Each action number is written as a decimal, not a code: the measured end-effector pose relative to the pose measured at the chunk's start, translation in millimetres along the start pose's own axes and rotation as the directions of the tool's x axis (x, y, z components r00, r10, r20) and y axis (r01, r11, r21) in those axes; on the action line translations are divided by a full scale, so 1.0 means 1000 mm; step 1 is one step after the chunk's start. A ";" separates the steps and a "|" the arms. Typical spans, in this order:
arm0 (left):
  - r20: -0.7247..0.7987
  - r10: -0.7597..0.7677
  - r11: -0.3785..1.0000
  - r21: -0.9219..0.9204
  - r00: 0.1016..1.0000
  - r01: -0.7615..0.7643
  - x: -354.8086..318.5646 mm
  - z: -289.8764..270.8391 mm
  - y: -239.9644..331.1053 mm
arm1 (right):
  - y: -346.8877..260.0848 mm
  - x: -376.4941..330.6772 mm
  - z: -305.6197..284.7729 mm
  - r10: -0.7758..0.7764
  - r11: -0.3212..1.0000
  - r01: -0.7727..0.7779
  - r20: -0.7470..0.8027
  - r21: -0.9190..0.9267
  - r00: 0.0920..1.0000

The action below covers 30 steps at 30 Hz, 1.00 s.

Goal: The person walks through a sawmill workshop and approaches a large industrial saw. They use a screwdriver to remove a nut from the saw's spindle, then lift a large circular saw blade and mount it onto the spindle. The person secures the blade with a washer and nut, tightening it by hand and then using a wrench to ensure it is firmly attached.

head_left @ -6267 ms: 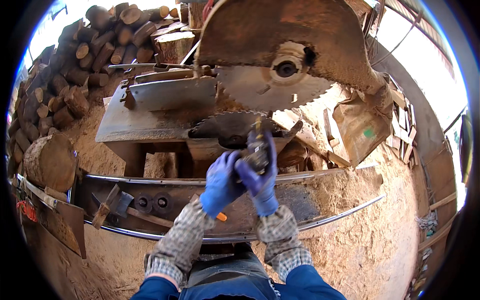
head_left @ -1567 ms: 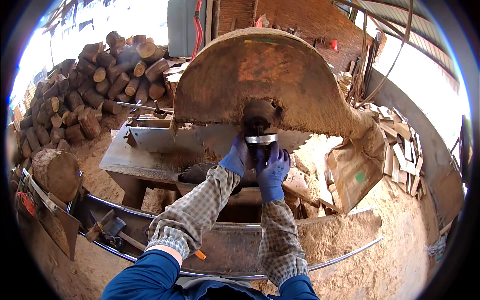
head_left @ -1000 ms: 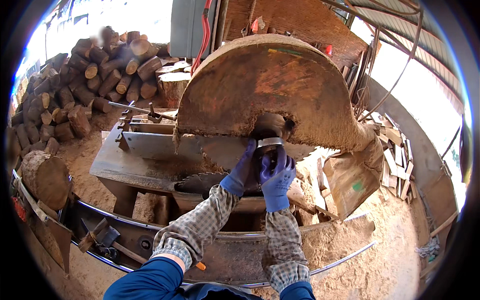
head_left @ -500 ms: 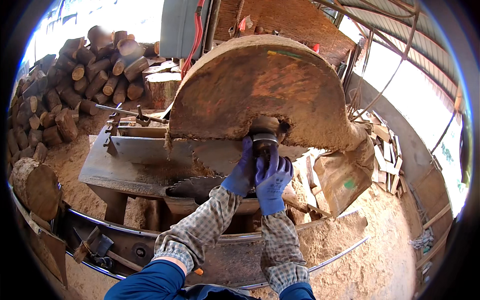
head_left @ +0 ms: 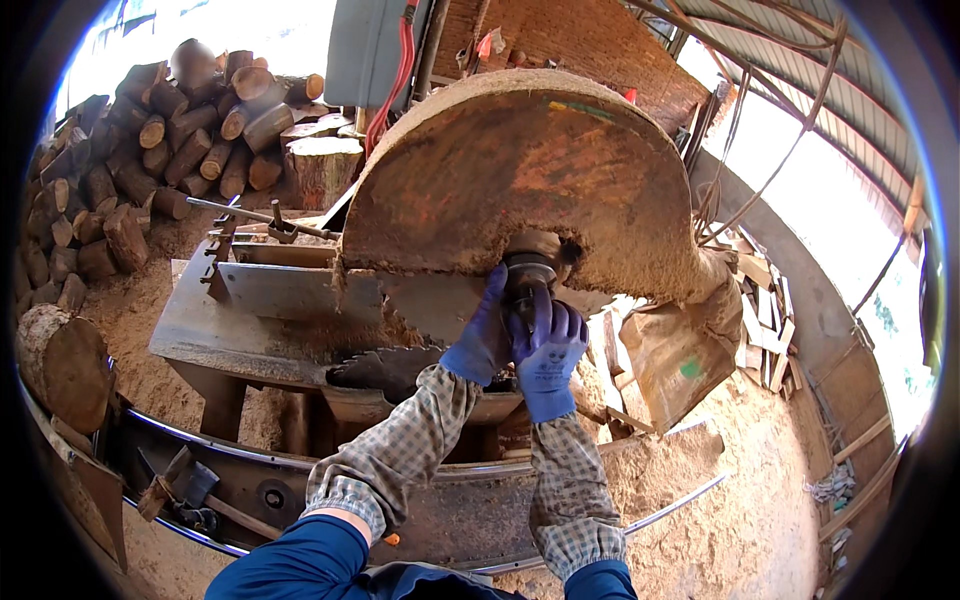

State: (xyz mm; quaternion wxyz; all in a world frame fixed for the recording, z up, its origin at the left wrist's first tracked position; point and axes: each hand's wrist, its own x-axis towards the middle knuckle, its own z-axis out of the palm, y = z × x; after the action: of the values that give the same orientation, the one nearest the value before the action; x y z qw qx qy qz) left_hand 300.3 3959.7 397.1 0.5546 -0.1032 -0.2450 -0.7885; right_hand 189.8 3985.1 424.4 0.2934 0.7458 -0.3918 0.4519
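Both my hands, in purple-blue gloves, are raised to a dark round metal fitting (head_left: pixel 528 283) on the shaft of a large circular saw. My left hand (head_left: pixel 483 335) grips its left side with the fingers pointing up. My right hand (head_left: pixel 550 350) curls around its lower right side, thumb toward the left hand. Above them arches the rusty, sawdust-caked half-round guard (head_left: pixel 520 180). Part of the grey saw blade (head_left: pixel 437 302) shows below the guard, left of the fitting. Checked sleeves cover both forearms. The fitting's lower part is hidden by my fingers.
A metal saw bench (head_left: pixel 240 325) extends left, with a toothed edge (head_left: pixel 385 368) in its opening. At lower left a hatchet (head_left: pixel 195 485) lies by a log (head_left: pixel 65 365). Stacked logs (head_left: pixel 190 130) stand behind; split wood (head_left: pixel 770 320) and sawdust (head_left: pixel 740 480) lie right.
Both hands stay on the metal fitting, with the right hand's fingers shifted slightly around it. The whole view has tilted a little.
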 end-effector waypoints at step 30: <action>-0.206 0.114 0.992 0.072 0.972 -0.101 -0.010 0.018 0.020 | -0.026 0.003 -0.014 0.476 0.825 -0.550 0.364 0.132 0.801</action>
State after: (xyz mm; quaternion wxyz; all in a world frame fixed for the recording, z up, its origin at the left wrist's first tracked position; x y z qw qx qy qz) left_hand 320.3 3972.0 413.7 0.6221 -0.0157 -0.2032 -0.7559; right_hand 206.7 4009.2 431.4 0.0037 0.7020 -0.5663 0.4319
